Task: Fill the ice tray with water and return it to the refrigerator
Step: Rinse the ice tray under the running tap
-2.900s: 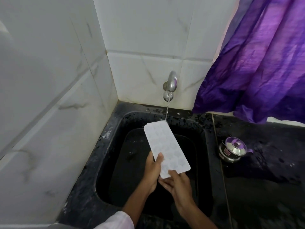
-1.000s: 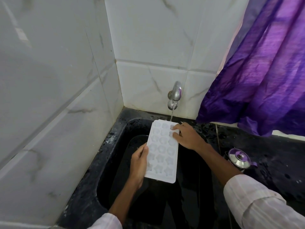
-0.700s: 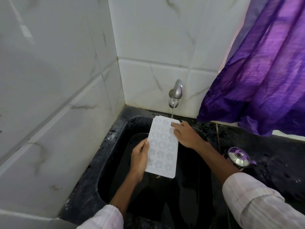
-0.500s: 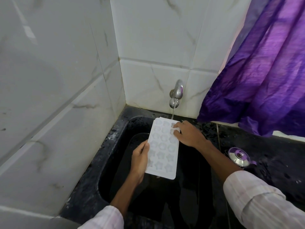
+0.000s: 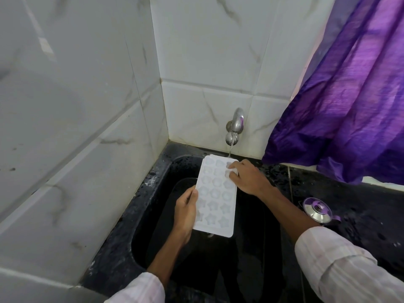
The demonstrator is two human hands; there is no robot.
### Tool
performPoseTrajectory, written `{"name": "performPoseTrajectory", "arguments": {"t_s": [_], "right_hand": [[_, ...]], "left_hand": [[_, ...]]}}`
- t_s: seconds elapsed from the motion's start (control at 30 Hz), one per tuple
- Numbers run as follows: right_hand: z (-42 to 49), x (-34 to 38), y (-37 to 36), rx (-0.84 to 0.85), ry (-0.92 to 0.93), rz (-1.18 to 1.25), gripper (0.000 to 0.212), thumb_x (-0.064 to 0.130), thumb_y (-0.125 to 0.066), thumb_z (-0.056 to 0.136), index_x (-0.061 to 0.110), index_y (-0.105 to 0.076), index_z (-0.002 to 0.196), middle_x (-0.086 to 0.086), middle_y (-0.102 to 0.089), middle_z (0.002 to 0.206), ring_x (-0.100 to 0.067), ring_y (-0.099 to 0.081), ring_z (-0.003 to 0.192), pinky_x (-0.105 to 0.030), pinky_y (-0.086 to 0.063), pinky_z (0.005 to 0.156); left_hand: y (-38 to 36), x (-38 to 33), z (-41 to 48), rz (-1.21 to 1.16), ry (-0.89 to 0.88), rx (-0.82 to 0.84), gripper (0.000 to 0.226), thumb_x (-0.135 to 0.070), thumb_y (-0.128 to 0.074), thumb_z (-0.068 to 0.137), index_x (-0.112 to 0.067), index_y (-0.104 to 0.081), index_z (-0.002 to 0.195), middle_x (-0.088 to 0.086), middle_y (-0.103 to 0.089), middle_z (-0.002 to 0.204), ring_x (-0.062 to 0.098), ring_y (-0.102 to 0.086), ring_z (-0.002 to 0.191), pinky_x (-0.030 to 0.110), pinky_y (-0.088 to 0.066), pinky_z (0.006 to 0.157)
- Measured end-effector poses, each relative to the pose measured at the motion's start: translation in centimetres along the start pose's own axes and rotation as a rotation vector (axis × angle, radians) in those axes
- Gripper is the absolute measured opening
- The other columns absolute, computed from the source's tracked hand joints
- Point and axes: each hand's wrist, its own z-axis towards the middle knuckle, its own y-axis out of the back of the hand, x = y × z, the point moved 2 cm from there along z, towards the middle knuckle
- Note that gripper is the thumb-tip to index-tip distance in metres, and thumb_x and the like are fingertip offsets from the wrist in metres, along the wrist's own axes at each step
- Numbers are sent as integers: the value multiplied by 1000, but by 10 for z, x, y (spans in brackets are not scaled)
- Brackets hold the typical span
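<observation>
hands (image 5: 218, 193) holding ice tray (image 5: 215, 196), running tap (image 5: 235, 127)

Person, two arms in view. Both wear long sleeves of pale, whitish fabric with a faint pinkish check. Left sleeve (image 5: 140, 288) enters at 6 o'clock, its cuff ending partway along the forearm. Right sleeve (image 5: 341, 265) enters at 4 o'clock, broader in view, cuff pushed up likewise. Left hand (image 5: 185, 212) and right hand (image 5: 248, 178) are bare.

White marble-look tiles (image 5: 207, 51) cover both walls of the corner – grey veins, grubby grout. Purple curtain (image 5: 349, 95) hangs on the right, glowing with daylight, above a speckled black surface (image 5: 371, 197).
</observation>
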Motion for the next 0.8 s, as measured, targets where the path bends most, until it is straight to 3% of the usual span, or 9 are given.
{"name": "performPoseTrajectory", "arguments": {"t_s": [0.2,0.33,0.53,0.7,0.8], "right_hand": [[2,2,-6,14,10,63,40,29,-42,100,19,-49,138,-12,-47,128,-25,-50,116,-39,-43,100],[4,-1,-9,38,42,67,38,24,-43,99,22,-52,137,-12,-53,121,-23,-46,117,-37,-42,98],[2,-5,0,41,21,20,38,37,-48,93,27,-56,129,-4,-55,108,-23,-57,100,-39,-48,91],[-2,-1,-4,24,-2,8,40,36,-43,97,26,-51,135,-8,-50,124,-27,-56,109,-42,-47,94],[-2,-6,-8,33,17,77,38,35,-42,98,30,-50,135,-7,-50,128,-23,-51,116,-37,-44,98]], "left_hand": [[0,0,2,-6,10,16,26,-29,-47,105,-27,-72,114,-6,-76,105,15,-74,95,38,-62,82],[2,-1,1,-1,-1,17,27,-28,-47,105,-26,-71,116,-8,-76,104,14,-73,96,38,-61,85],[5,2,-1,1,2,27,26,-29,-47,105,-35,-73,104,-9,-76,101,14,-74,94,36,-61,80],[1,-1,-2,-10,-1,38,26,-28,-47,105,-35,-72,104,-7,-76,102,12,-74,92,31,-60,76],[0,-2,0,-11,-4,44,26,-26,-47,106,-35,-71,106,-9,-76,102,10,-73,93,30,-60,78]]}}
